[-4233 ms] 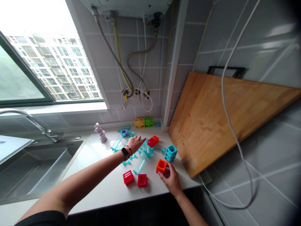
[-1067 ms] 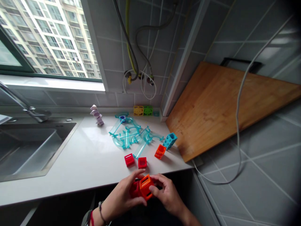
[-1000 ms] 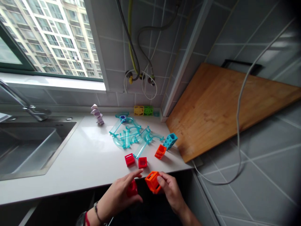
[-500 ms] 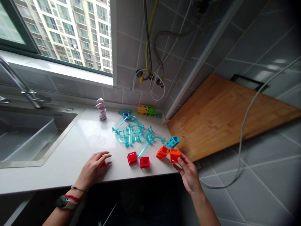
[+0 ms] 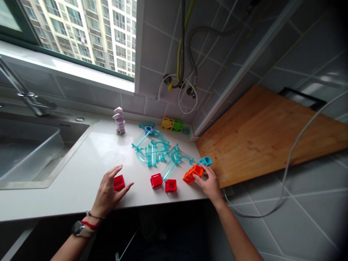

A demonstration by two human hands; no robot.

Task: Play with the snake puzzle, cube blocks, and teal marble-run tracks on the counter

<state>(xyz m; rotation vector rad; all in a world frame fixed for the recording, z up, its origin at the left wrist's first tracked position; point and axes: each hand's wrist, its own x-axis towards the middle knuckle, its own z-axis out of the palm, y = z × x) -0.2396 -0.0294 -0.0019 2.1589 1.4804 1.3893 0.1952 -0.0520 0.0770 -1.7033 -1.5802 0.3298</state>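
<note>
My left hand (image 5: 108,190) rests on the white counter (image 5: 89,159) with its fingers spread. A red cube (image 5: 119,182) stands between its thumb and forefinger, loosely bracketed and not gripped. My right hand (image 5: 210,183) pinches an orange cube (image 5: 198,170) with its fingertips. That cube presses against a second orange cube (image 5: 188,177) lying on the counter. A teal cube (image 5: 205,160) lies just behind my right fingers. Two more red cubes (image 5: 156,180) (image 5: 170,185) sit between my hands near the front edge.
Clear teal track pieces (image 5: 156,154) lie tangled behind the cubes. A purple stack (image 5: 119,119) and yellow (image 5: 166,124) and green (image 5: 178,125) cubes stand by the wall. A wooden board (image 5: 266,134) leans at right, crossed by a white cable (image 5: 295,159). The sink (image 5: 27,152) is at left.
My hands pulled the joined red and orange cubes apart. The left hand set the red one on the counter and opened. The right hand carried the orange one to the other orange cube.
</note>
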